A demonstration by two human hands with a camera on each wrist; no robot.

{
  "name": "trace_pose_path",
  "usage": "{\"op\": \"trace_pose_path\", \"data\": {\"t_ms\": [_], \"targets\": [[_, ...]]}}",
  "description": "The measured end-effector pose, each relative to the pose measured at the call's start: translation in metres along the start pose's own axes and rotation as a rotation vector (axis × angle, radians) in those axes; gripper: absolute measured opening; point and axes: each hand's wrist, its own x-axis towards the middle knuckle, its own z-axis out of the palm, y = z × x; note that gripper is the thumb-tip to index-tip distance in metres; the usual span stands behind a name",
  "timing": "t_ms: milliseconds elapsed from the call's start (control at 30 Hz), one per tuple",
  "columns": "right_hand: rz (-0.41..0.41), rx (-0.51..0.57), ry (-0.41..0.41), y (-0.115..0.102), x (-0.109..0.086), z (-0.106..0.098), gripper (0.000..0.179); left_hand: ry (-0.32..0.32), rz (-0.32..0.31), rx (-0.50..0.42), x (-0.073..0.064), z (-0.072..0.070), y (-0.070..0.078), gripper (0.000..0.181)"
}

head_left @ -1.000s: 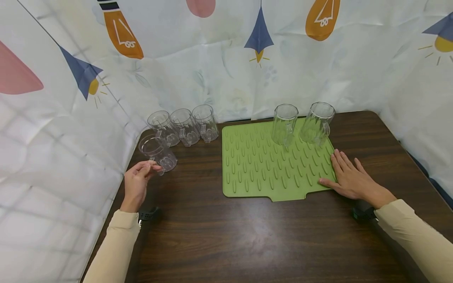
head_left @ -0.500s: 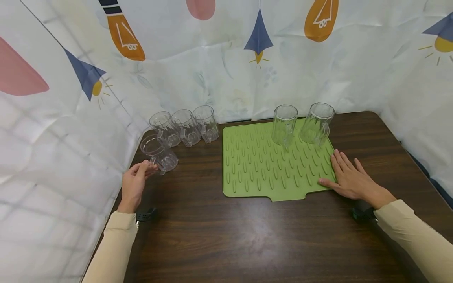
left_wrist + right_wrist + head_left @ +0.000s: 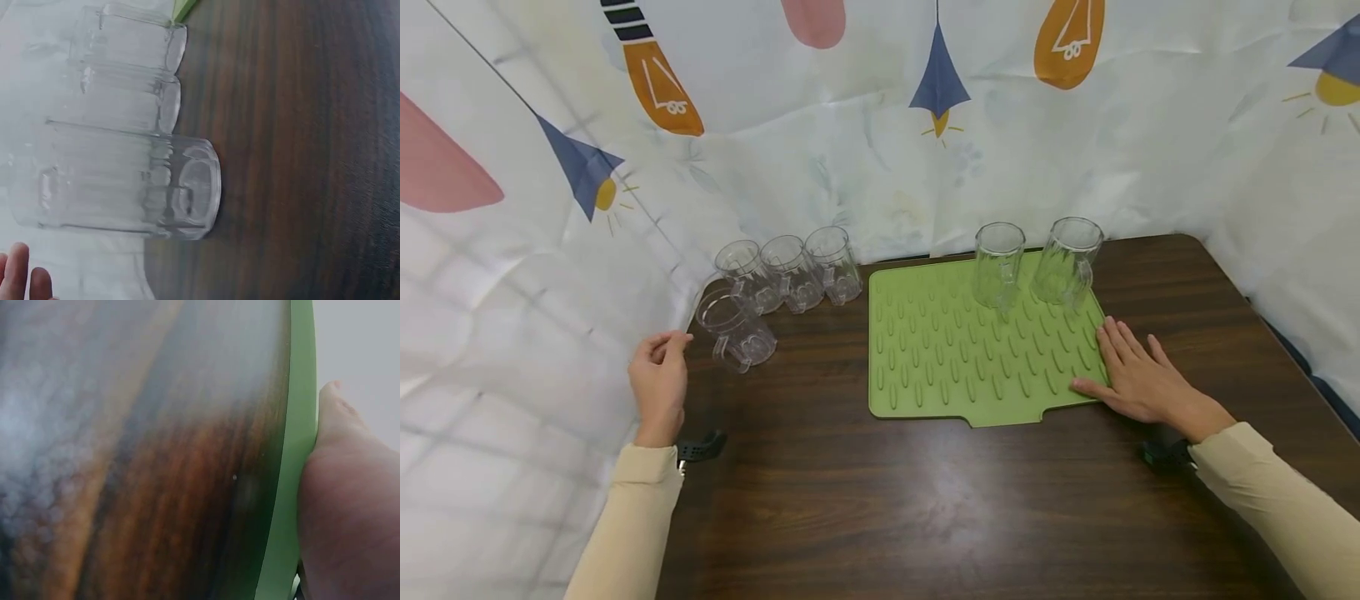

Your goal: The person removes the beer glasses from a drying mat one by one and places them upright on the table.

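- Spread flat: right hand (image 3: 1138, 383), resting on the green mat (image 3: 928, 354) along its edge
- Left hand (image 3: 658, 379) just beside a clear mug (image 3: 741, 329), loosely curled, we think

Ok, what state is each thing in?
Green rectangular rubbery mat: lying flat
Front-left clear cylindrical glass mug: upright, untouched
Three clear mugs behind it: upright, side by side
Left clear mug on mat: standing
Right clear mug on mat: standing
Left hand: loosely curled, holding nothing, apart from mugs
Right hand: fingers straight, resting on mat's right edge
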Motion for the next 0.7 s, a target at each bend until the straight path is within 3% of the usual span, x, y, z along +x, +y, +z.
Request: {"op": "trace_pose_path", "data": {"t_ms": [300,700], "targets": [[0.01,0.003,0.003,0.0,0.0,-0.003,0.11,0.023,0.07,-0.069,-0.004,0.016,0.021,0.006],[0.003,0.007,0.009,0.0,0.001,0.0,0.109,-0.1,0.257,-0.052,-0.027,0.055,0.057,0.016]]}}
